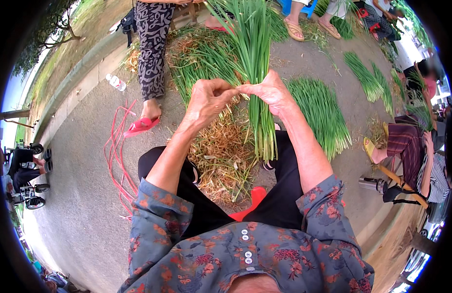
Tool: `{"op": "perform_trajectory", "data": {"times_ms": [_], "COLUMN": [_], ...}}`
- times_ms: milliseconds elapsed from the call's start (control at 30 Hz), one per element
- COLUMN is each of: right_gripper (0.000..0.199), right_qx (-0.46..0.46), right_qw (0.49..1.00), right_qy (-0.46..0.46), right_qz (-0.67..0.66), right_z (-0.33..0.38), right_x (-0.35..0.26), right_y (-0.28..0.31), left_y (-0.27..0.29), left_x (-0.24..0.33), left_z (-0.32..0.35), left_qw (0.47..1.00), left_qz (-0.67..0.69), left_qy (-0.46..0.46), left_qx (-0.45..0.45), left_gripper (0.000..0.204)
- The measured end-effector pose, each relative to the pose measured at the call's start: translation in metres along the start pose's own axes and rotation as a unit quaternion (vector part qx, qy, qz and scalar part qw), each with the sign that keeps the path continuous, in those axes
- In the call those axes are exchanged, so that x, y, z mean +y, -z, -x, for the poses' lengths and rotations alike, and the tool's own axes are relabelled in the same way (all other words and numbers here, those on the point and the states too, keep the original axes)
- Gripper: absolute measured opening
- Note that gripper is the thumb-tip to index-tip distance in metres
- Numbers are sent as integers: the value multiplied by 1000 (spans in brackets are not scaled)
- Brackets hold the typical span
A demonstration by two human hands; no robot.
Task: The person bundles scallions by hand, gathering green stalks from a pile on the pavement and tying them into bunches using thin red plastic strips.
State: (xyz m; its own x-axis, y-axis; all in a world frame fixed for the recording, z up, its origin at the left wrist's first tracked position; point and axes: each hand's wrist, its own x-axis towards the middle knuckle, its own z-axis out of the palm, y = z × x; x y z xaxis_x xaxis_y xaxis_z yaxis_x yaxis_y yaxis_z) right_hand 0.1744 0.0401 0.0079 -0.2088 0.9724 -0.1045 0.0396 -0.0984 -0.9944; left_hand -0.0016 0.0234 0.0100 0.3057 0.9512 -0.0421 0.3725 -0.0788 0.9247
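Note:
A bunch of long green chives (257,63) stands nearly upright before me, its pale stem ends (266,146) hanging downward. My right hand (271,94) is closed around the middle of the bunch, thumb stretched out to the left. Against that thumb tip, my left hand (209,100) is closed in a pinch. Whatever lies between its fingertips is too small to make out. Below both hands, a heap of dry brown and green trimmings (223,156) lies on the ground between my legs.
A pile of untrimmed chives (201,58) lies ahead-left, and a neat pile (321,115) sits right. Pink-red strips (119,156) and a plastic bottle (115,82) are on the left. People sit close by; a sandalled foot (294,28) is ahead, a metal flask (372,184) far right.

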Motion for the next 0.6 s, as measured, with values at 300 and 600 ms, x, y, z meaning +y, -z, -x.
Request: {"op": "perform_trajectory", "data": {"times_ms": [300,600], "right_gripper": [48,31], "right_qx": [-74,-32], "right_qw": [996,958], "right_qy": [-6,-141], "right_qz": [-51,-249], "right_z": [0,1], "right_x": [-4,-7], "right_y": [-20,-15], "left_y": [7,12], "left_x": [4,1], "left_z": [5,6], "left_qw": [957,954], "left_qz": [-45,240], "left_qy": [-173,-112], "left_qx": [229,144], "left_gripper": [11,12]}}
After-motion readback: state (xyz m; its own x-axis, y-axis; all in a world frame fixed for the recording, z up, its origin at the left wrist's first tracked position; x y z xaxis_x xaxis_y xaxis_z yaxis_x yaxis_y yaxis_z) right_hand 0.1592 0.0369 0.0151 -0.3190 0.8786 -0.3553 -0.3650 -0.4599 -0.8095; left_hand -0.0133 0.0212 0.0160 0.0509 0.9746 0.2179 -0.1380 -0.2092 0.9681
